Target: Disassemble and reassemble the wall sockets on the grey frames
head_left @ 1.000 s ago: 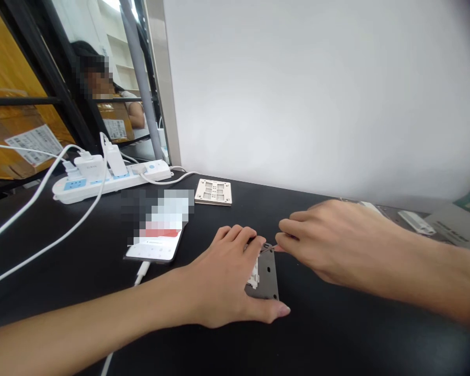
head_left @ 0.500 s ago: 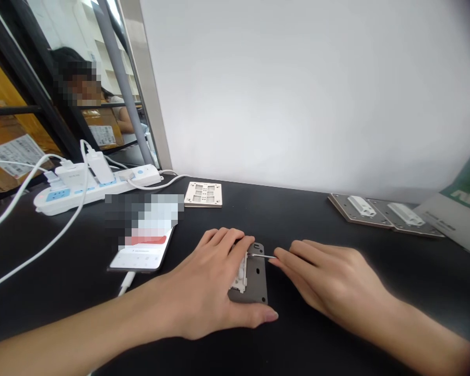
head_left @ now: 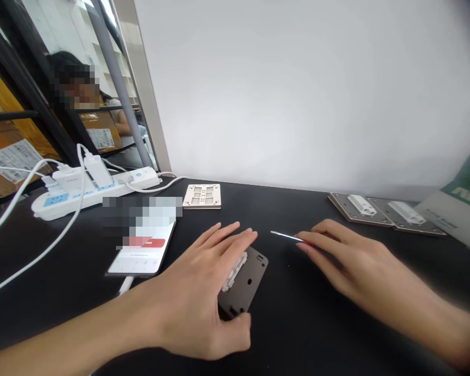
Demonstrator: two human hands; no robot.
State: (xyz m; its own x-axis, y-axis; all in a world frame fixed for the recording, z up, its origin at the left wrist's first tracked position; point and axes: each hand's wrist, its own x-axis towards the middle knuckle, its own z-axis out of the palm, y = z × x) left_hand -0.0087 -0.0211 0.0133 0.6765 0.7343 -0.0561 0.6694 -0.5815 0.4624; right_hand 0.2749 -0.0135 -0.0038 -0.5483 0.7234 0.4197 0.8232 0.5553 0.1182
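Note:
On the black tabletop, my left hand (head_left: 203, 292) grips a dark grey switch plate (head_left: 246, 284) across its width, thumb at the near edge and fingers over the far side. A white plastic mount (head_left: 235, 271) on the plate is partly covered by the fingers. The plate sits turned at an angle. My right hand (head_left: 348, 261) pinches a thin screwdriver (head_left: 285, 236); its silver shaft points left, clear of the plate, and its handle is mostly hidden by the fingers.
A lit phone (head_left: 144, 250) on a charging cable lies left of my left hand. Behind it are a white power strip (head_left: 97, 194) and a pale frame plate (head_left: 202, 196). Two grey plates with white blocks (head_left: 361, 205) lie at the right. A person (head_left: 117, 117) sits beyond the opening.
The screwdriver has come away from the plate, and my right hand has moved right with it. Under my left hand the plate has turned clockwise and shifted slightly towards me.

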